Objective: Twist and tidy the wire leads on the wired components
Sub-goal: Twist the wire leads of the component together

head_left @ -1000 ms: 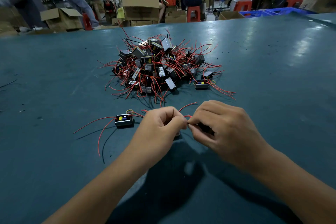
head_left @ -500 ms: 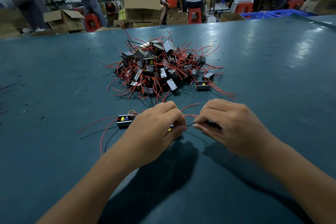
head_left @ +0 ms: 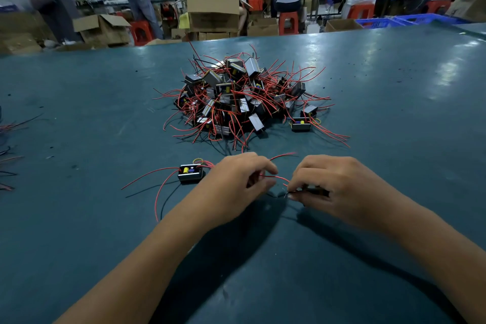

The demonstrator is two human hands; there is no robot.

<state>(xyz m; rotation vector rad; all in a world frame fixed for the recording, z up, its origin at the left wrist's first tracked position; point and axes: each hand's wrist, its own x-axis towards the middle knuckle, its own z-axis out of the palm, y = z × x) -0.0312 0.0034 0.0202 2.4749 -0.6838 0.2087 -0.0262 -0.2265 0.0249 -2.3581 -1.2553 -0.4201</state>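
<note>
Your left hand (head_left: 236, 181) sits just nearer you than the pile of wired components (head_left: 244, 98), fingers curled inward and closed on a red wire lead (head_left: 274, 177); whatever else the curled fingers cover cannot be made out; your right hand (head_left: 334, 187), just right of the left and likewise nearer you than the pile, is closed narrow, thumb and fingertips pinching the bare end of a lead at about the point where the red lead meets it; a dark body shows under its fingers, too hidden to identify; a second red lead (head_left: 282, 156) arcs up between the two hands on the pile side; both forearms run out of the lower edge of the view

A single component (head_left: 190, 173), a small black box with yellow and blue parts in its open top, lies on the table (head_left: 394, 118) left of your left hand and nearer you than the pile, its red leads trailing leftward and toward you; a similar component (head_left: 301, 124) rests at the right foot of the pile; the pile itself is a tangle of black and grey boxes and red leads, individual pieces hard to separate

Beyond the pile, past the far table edge, stand open cardboard boxes (head_left: 213, 14), contents not visible; blue crates (head_left: 410, 20) to the far right of the pile, contents also unseen; loose wires (head_left: 10, 139) far left of the pile are cut off by the frame edge
</note>
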